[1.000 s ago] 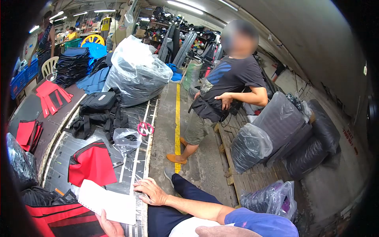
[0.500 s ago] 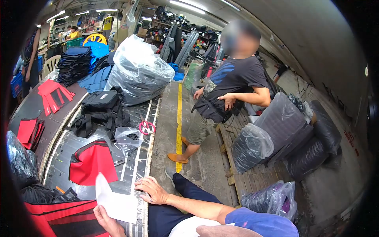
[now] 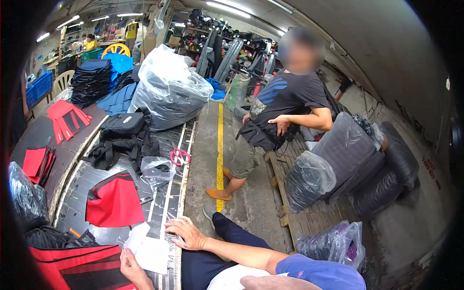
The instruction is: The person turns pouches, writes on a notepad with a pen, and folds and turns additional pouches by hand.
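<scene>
Your left hand (image 3: 131,267), bottom of the frame left of centre, pinches the edge of the white paper (image 3: 152,256) — plain and bright, its upper left part bent up and crumpled — over the worktop (image 3: 72,203). Your right hand (image 3: 191,235), bottom centre, curls around a thin silvery tool (image 3: 183,242), just beside the paper's right edge; red fabric (image 3: 114,202) with dark trim lies higher in the frame.

We've got cool tube lights (image 3: 228,9) overhead, glare on the big plastic bag (image 3: 164,72), and the paper (image 3: 152,256) nearly blown out. Fisheye warps our edges into black corners; the standing person's head (image 3: 301,50) is blurred.
</scene>
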{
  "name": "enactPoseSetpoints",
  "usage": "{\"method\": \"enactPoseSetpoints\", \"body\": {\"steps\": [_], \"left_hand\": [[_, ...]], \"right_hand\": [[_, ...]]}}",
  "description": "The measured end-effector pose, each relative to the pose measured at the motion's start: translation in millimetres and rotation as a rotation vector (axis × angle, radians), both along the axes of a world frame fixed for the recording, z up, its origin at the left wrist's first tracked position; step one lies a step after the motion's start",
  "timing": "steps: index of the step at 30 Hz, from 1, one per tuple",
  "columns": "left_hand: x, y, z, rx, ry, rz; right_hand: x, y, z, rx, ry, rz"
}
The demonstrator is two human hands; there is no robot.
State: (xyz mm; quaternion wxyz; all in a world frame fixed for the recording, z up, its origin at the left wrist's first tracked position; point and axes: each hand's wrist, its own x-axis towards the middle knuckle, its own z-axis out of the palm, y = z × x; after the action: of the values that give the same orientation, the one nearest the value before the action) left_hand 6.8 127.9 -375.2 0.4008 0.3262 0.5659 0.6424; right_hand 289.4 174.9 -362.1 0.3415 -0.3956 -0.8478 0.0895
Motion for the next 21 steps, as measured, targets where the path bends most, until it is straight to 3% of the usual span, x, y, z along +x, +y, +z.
{"method": "enactPoseSetpoints", "body": {"steps": [5, 9, 18, 21], "left_hand": [[-2.3, -2.5, 15.5, -0.005, -0.298, -0.043], [-3.6, -1.7, 10.8, 0.06, -0.382, -0.01], [6.0, -2.2, 19.4, 0.134, -0.035, 0.118], [-12.1, -4.3, 0.2, 0.062, -0.105, -0.045]], "right_hand": [[-0.5, -0.6, -1.4, 0.005, -0.002, 0.002], [-0.6, -0.5, -2.5, 0.015, 0.003, 0.003], [-0.1, -1.2, -3.9, 0.01, -0.016, -0.009], [0.5, -1.0, -5.7, 0.013, -0.007, -0.01]]}}
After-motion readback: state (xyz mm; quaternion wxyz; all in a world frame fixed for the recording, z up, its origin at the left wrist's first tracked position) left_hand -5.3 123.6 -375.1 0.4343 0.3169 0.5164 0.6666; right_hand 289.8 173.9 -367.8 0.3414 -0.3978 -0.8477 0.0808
